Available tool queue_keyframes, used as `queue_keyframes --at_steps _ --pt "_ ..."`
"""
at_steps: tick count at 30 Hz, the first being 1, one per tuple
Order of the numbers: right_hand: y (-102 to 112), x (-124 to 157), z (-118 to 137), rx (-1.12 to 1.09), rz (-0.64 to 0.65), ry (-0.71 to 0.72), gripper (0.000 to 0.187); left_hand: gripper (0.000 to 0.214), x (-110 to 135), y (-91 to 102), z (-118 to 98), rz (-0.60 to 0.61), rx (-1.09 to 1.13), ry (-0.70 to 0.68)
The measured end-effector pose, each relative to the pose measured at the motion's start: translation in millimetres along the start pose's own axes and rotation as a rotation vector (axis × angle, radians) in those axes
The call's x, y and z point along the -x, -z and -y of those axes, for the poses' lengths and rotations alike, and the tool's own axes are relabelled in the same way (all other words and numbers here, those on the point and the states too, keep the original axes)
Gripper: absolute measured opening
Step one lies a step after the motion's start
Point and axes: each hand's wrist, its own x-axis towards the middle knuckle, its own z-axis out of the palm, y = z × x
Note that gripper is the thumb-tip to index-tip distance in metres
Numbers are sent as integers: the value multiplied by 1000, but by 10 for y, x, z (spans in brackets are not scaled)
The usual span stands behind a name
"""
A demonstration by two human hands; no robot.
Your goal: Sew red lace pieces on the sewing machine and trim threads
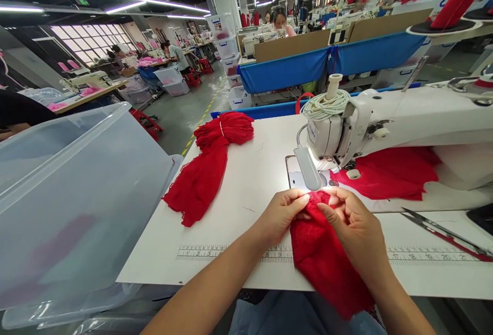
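Observation:
A piece of red lace fabric (323,247) hangs from both hands over the table's front edge toward my lap. My left hand (283,214) pinches its upper left edge between thumb and fingers. On the other side, my right hand (354,222) grips the upper right edge, fingers curled. Both hands are just in front of the needle area of a white sewing machine (404,114), whose lamp lights the cloth. The needle itself is hidden behind the lamp arm. More red fabric (389,170) lies under the machine's arm.
A tied bundle of red fabric (210,165) lies on the white table (154,263) at the left. Thread snips or scissors (447,232) rest at the right, beside a printed ruler (419,255). A large clear plastic bin (84,186) stands left of the table. Other people work at machines beyond.

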Motion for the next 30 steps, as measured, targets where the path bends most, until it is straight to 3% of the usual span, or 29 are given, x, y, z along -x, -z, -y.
queue_keyframes --at_steps 4,12,18,24,26,30 --pt "-45 -17 8 67 -55 176 14 39 3 -8 9 25 -44 -37" --pt "-10 35 0 121 -141 380 14 40 -9 26 -8 -73 -41 32" --pt "36 91 -19 133 -40 449 14 39 -14 26 -17 -130 -72 26" --pt "97 109 -84 186 -159 471 13 38 -34 34 5 -128 -137 -28" --pt "123 123 -58 169 -90 481 12 38 -33 40 10 -117 -145 -41" --pt "373 180 -125 136 214 507 13 39 -17 47 -3 -83 -96 -31"
